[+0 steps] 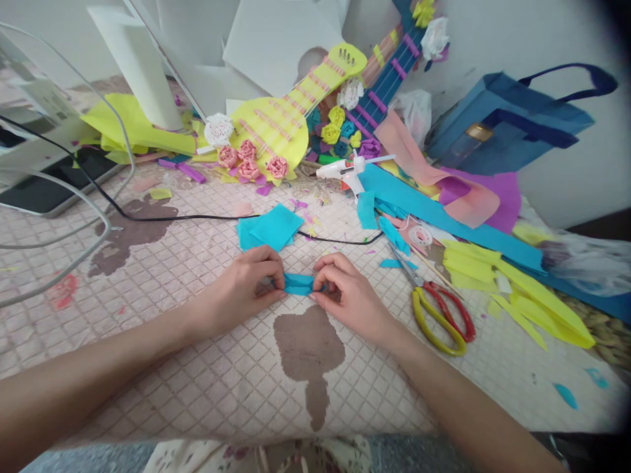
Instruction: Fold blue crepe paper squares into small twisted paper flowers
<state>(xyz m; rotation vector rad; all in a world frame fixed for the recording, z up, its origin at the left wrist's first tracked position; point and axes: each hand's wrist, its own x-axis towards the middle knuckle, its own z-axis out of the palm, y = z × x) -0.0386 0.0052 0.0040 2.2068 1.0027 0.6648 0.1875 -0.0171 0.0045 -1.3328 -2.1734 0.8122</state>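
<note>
Blue strip (298,284), matte and paper-like, stretches between our two hands, midway along the near edge of the table (162,394) and set well in from it. A crease runs along its length; whether it touches the cloth (231,387) below, we cannot tell. Our left hand (256,279) pinches one end, thumb low, fingers curled over, back of the hand turned up. Our right hand (345,288) mirrors it, thumb and bent fingers closed on the other end. Our bare forearms slant inward from either side of the near edge, wrists nearly straight.

Just beyond our left fingers lie flat blue squares (276,225), stacked askew so their corners fan out. The cloth is pale, with a raised-looking diamond grid and smooth brown patches. Toward the table's right edge we have scissors (419,284), metal-bladed with rounded yellow and red handles, and crinkled yellow paper (547,309) in loose folds. Near the far edge sit a white glue gun (348,172) and a flat yellow guitar (276,128), striped pink, with puckered pink roses (248,169) at its base.
</note>
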